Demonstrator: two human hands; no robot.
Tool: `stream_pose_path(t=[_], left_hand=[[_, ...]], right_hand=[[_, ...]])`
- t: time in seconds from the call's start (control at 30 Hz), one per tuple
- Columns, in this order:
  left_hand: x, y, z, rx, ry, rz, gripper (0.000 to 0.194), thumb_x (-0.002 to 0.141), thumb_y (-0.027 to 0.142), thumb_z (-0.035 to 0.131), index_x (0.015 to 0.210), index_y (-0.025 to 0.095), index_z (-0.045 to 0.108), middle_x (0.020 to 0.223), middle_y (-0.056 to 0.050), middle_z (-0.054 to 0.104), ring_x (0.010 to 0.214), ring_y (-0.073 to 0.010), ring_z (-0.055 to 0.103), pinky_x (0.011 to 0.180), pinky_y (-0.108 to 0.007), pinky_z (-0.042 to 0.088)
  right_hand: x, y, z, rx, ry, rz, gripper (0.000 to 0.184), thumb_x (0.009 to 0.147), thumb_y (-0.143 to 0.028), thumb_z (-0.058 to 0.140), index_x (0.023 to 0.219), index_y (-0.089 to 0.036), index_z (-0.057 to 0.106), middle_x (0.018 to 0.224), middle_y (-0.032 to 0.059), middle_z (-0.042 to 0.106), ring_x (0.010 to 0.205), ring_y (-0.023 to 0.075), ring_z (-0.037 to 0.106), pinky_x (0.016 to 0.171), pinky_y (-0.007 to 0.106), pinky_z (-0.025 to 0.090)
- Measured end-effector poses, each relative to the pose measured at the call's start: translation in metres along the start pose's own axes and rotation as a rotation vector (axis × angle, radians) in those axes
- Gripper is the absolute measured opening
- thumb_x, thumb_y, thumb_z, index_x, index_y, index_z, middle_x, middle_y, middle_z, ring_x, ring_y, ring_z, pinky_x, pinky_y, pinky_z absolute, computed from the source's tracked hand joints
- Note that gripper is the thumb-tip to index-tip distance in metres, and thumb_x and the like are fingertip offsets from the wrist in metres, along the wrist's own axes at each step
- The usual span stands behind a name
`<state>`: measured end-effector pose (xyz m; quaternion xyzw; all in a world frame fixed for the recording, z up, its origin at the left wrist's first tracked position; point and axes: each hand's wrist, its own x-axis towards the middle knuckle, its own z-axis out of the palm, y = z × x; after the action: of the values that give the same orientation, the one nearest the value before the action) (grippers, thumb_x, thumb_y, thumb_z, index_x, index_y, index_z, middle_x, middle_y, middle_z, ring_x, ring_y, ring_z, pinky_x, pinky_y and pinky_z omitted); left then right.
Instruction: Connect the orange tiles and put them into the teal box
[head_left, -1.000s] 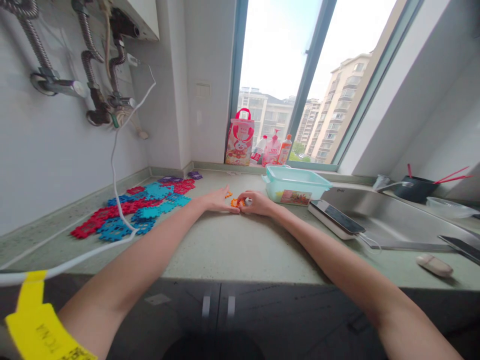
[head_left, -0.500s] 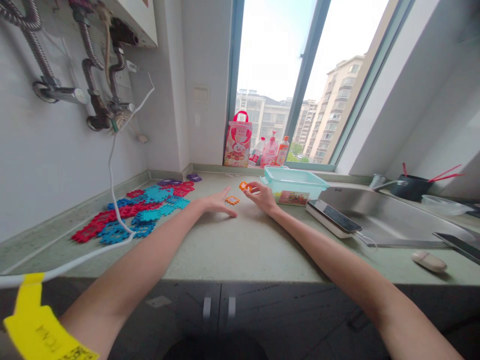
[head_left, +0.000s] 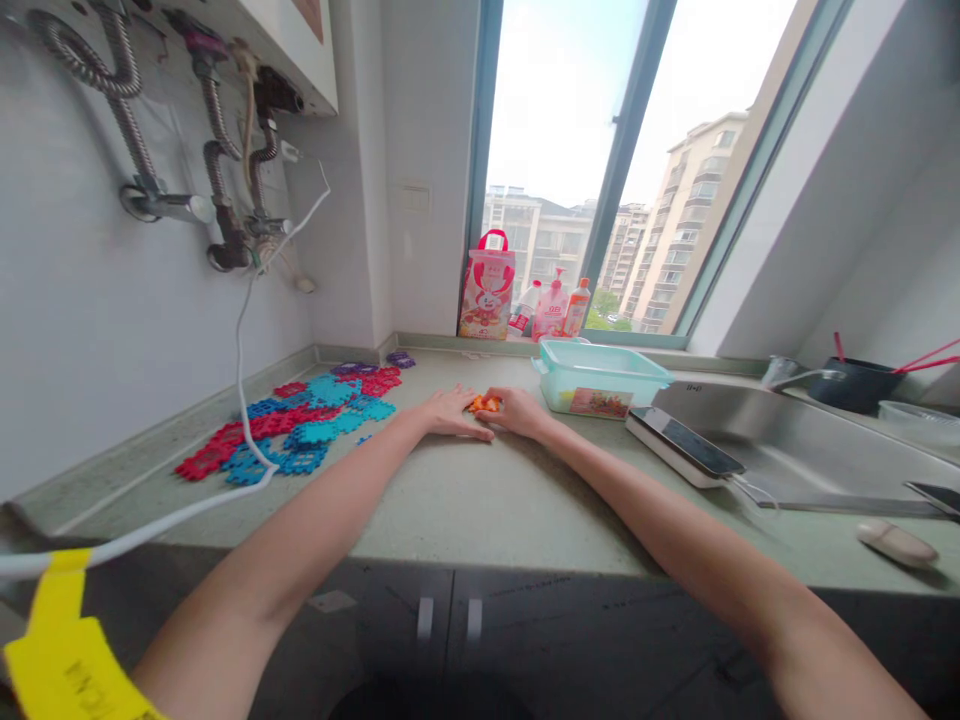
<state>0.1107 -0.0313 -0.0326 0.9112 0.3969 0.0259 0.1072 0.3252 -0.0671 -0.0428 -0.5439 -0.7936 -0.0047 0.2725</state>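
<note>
On the counter, orange interlocking toy tiles lie between my two hands, partly covered by fingers. My right hand pinches one orange tile at its right side, bringing it against the other orange tile. My left hand rests low on the counter beside the tiles, thumb and fingers apart, its fingertips close to the left tile's edge. Whether the two tiles are joined is hidden. To the left spread several red tiles, light blue tiles and purple tiles.
A turquoise plastic tub stands right of my right hand. A phone lies on a white box by the sink. A white cable crosses the left tiles. Bottles and a pink bag line the window.
My right hand has lowered its orange tile from just above the counter to the other orange tile. My left hand has come closer to them. The camera view has shifted slightly.
</note>
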Motion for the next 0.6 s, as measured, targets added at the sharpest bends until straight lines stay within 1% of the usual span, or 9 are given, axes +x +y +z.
stream_pose_path(t=[0.1, 0.2, 0.27, 0.37, 0.43, 0.5, 0.53, 0.57, 0.6], left_hand=[[-0.001, 0.0, -0.001, 0.004, 0.016, -0.001, 0.127, 0.073, 0.1, 0.056, 0.173, 0.028, 0.027, 0.18, -0.01, 0.016, 0.168, -0.0376, 0.007, 0.134, -0.061, 0.009], [0.0, 0.0, -0.001, 0.023, 0.029, -0.052, 0.128, 0.073, 0.101, 0.054, 0.173, 0.026, 0.028, 0.18, -0.013, 0.016, 0.167, -0.0384, 0.009, 0.134, -0.061, 0.009], [0.001, 0.0, -0.001, 0.033, 0.035, -0.076, 0.129, 0.073, 0.101, 0.053, 0.173, 0.023, 0.028, 0.18, -0.015, 0.016, 0.167, -0.0385, 0.01, 0.134, -0.06, 0.01], [0.003, -0.003, 0.0, 0.039, 0.046, -0.073, 0.127, 0.076, 0.101, 0.051, 0.172, 0.021, 0.03, 0.179, -0.015, 0.016, 0.167, -0.0379, 0.013, 0.134, -0.056, 0.011], [0.006, -0.007, 0.001, 0.026, 0.067, -0.048, 0.114, 0.084, 0.098, 0.04, 0.17, 0.023, 0.038, 0.178, -0.012, 0.024, 0.166, -0.0349, 0.019, 0.134, -0.052, 0.015], [0.009, -0.011, 0.002, 0.007, 0.114, -0.051, 0.097, 0.095, 0.092, 0.022, 0.163, 0.029, 0.05, 0.174, -0.007, 0.039, 0.163, -0.0317, 0.03, 0.133, -0.049, 0.021], [0.01, -0.014, 0.002, 0.001, 0.145, -0.081, 0.093, 0.098, 0.088, 0.015, 0.16, 0.032, 0.055, 0.17, -0.005, 0.045, 0.161, -0.0312, 0.034, 0.132, -0.049, 0.024], [0.011, -0.016, 0.002, 0.0, 0.175, -0.137, 0.09, 0.1, 0.086, 0.012, 0.157, 0.034, 0.058, 0.168, -0.005, 0.049, 0.159, -0.0318, 0.037, 0.131, -0.052, 0.026], [0.011, -0.019, 0.001, 0.005, 0.203, -0.216, 0.089, 0.1, 0.085, 0.012, 0.156, 0.035, 0.059, 0.167, -0.006, 0.05, 0.159, -0.0334, 0.038, 0.13, -0.055, 0.026]], right_hand=[[-0.004, 0.0, -0.005, 0.013, -0.005, 0.004, 0.02, 0.086, -0.044, 0.081, 0.099, -0.028, 0.083, 0.088, 0.0028, 0.081, 0.076, 0.0203, 0.071, 0.07, 0.028, 0.048], [-0.007, 0.004, -0.013, 0.045, -0.02, -0.037, 0.02, 0.085, -0.041, 0.081, 0.101, -0.029, 0.084, 0.091, 0.0024, 0.082, 0.078, 0.0198, 0.072, 0.072, 0.028, 0.049], [-0.008, 0.007, -0.018, 0.056, -0.054, -0.044, 0.023, 0.084, -0.039, 0.082, 0.104, -0.028, 0.085, 0.09, 0.0023, 0.082, 0.078, 0.0197, 0.072, 0.072, 0.027, 0.049], [-0.008, 0.012, -0.026, 0.056, -0.118, -0.024, 0.027, 0.082, -0.035, 0.083, 0.108, -0.026, 0.086, 0.086, 0.0022, 0.081, 0.075, 0.0195, 0.071, 0.069, 0.027, 0.048], [-0.009, 0.012, -0.029, 0.064, -0.141, -0.028, 0.026, 0.085, -0.035, 0.081, 0.109, -0.026, 0.086, 0.086, 0.0023, 0.081, 0.075, 0.0191, 0.07, 0.069, 0.026, 0.048], [-0.01, 0.011, -0.032, 0.067, -0.144, -0.043, 0.025, 0.088, -0.036, 0.079, 0.11, -0.026, 0.085, 0.088, 0.0028, 0.081, 0.077, 0.0187, 0.07, 0.072, 0.026, 0.048], [-0.011, 0.01, -0.032, 0.064, -0.145, -0.05, 0.025, 0.089, -0.036, 0.078, 0.111, -0.026, 0.085, 0.09, 0.0031, 0.081, 0.079, 0.0185, 0.071, 0.074, 0.026, 0.048], [-0.012, 0.009, -0.033, 0.06, -0.147, -0.053, 0.025, 0.089, -0.034, 0.078, 0.111, -0.026, 0.084, 0.092, 0.0033, 0.081, 0.08, 0.0184, 0.071, 0.075, 0.025, 0.048], [-0.013, 0.008, -0.033, 0.053, -0.149, -0.051, 0.026, 0.088, -0.032, 0.079, 0.112, -0.025, 0.084, 0.093, 0.0034, 0.081, 0.082, 0.0183, 0.071, 0.076, 0.025, 0.048]])
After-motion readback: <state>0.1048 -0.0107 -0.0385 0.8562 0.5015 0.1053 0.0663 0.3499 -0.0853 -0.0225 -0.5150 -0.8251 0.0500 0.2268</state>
